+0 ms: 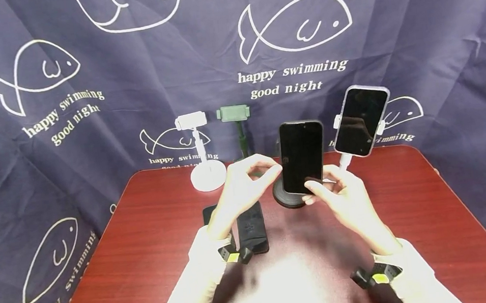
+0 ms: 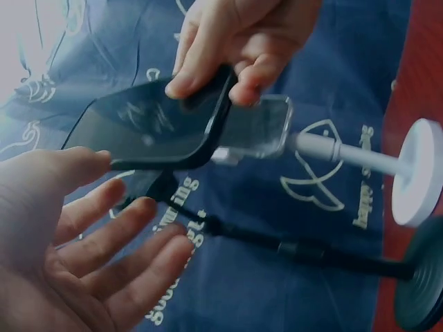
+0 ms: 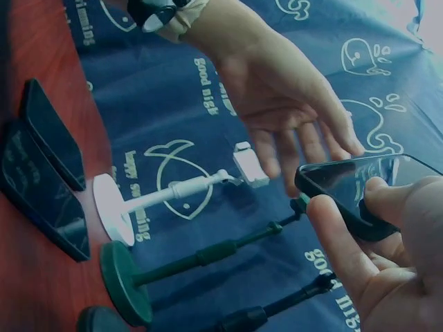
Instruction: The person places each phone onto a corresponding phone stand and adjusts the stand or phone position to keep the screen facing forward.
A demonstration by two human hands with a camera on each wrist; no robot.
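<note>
A black smartphone [image 1: 302,157] is upright in front of a black phone stand, whose round base [image 1: 290,199] shows below it. My right hand [image 1: 341,195] pinches the phone's lower right corner, thumb on the screen and fingers behind. My left hand [image 1: 251,183] is at the opposite edge; in the left wrist view its thumb tip meets the phone's rim while the fingers are spread and relaxed. Behind the phone, the black stand's pole [image 2: 304,252] rises to a holder partly hidden by the phone. The right wrist view shows the same phone [image 3: 346,187] tilted above the right fingers.
At the back left stand a white phone stand [image 1: 208,175] and a green phone stand [image 1: 233,113], their holders bare. Another white stand [image 1: 345,161] at right holds a phone in a pale case [image 1: 361,119]. Two dark phones [image 3: 41,183] lie on the red table [image 1: 159,239] near my left forearm.
</note>
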